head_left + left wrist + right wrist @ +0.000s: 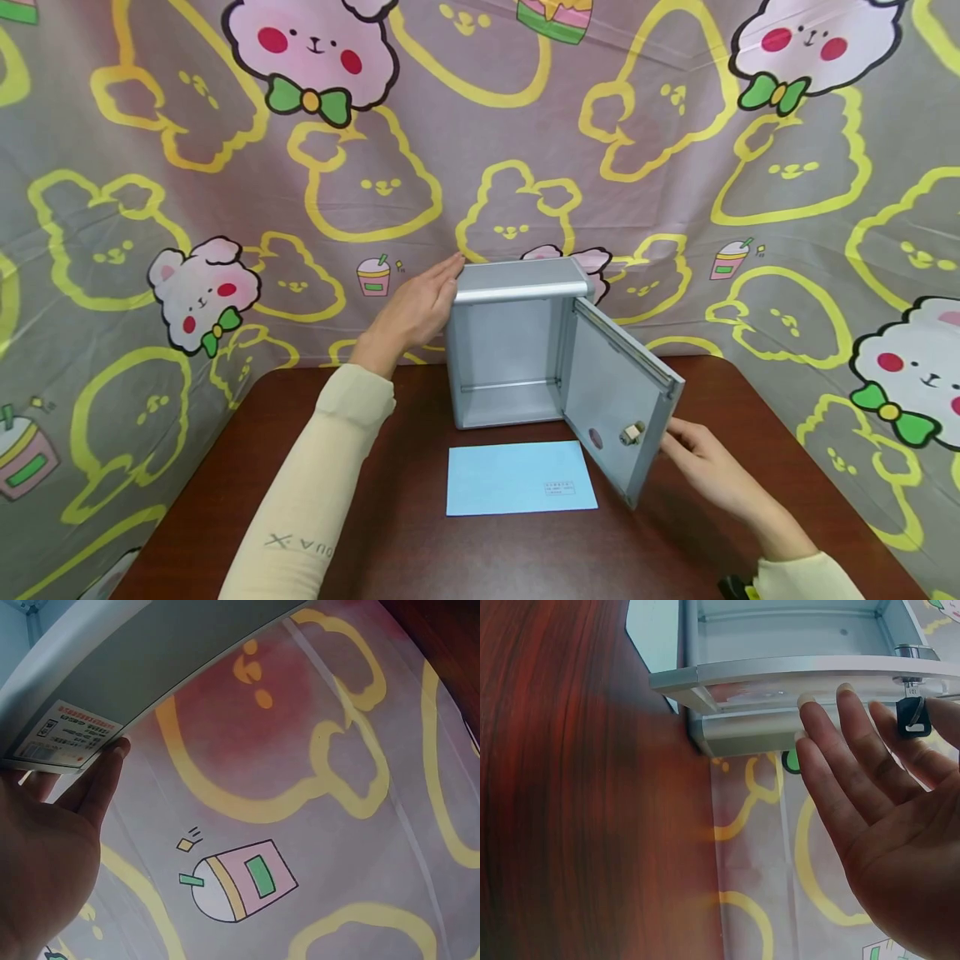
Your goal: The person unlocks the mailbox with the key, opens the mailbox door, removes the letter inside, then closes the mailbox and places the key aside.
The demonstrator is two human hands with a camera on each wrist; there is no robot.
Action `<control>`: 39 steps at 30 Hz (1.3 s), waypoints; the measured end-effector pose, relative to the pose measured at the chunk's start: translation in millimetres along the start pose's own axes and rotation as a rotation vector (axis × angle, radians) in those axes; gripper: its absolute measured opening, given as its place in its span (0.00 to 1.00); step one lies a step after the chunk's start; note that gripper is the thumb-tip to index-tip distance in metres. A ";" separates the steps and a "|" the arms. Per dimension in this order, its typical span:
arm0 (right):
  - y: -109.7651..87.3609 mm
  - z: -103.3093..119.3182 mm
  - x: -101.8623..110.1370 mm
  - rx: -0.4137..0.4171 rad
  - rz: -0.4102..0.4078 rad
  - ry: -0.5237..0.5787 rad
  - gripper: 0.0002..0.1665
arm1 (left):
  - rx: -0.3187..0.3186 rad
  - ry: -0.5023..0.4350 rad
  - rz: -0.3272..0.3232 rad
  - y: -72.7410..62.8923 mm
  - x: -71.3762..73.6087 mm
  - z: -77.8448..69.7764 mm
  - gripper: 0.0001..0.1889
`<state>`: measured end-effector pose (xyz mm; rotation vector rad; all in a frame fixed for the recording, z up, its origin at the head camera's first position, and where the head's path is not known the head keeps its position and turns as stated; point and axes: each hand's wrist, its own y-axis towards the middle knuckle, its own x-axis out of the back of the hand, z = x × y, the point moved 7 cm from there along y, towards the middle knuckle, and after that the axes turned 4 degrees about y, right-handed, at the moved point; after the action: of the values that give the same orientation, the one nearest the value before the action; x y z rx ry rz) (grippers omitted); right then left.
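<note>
We judged the work partly done: the grey box (517,277) stood upright on the bench (405,542) with its door (609,392) swung wide, so the opening looked complete, while shutting and locking it were not. The blue paper (510,477) lay flat on the bench just in front of the box, outside it; whether it belonged inside, we could not tell. The key (913,718) sat at the door's outer face, and the lock's (632,433) inner end showed on the other side.

The left arm reached forward and up, and the left grip (412,308) lay against the box's upper left side, its fingers fairly straight, clamped round nothing. The right arm extended from the lower right; we saw the right grip (705,465) behind the door, thumb and forefinger apparently pinching the key, the other fingers stretched toward the panel.
</note>
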<state>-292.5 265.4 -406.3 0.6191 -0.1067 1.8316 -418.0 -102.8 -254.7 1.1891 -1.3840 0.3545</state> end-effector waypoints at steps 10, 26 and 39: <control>-0.7 7.3 -9.0 0.011 0.029 0.024 0.20 | -0.005 0.007 -0.024 0.4 -0.6 0.4 0.30; 2.2 13.8 -23.6 0.069 0.099 0.076 0.20 | 0.005 0.041 -0.034 1.3 -0.1 0.3 0.30; 6.4 18.9 -35.2 0.080 0.137 0.088 0.19 | 0.010 0.028 -0.033 0.3 0.1 0.2 0.29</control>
<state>-283.9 225.9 -404.9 0.5980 -0.0178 2.0008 -418.3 -102.8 -254.6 1.2093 -1.3387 0.3538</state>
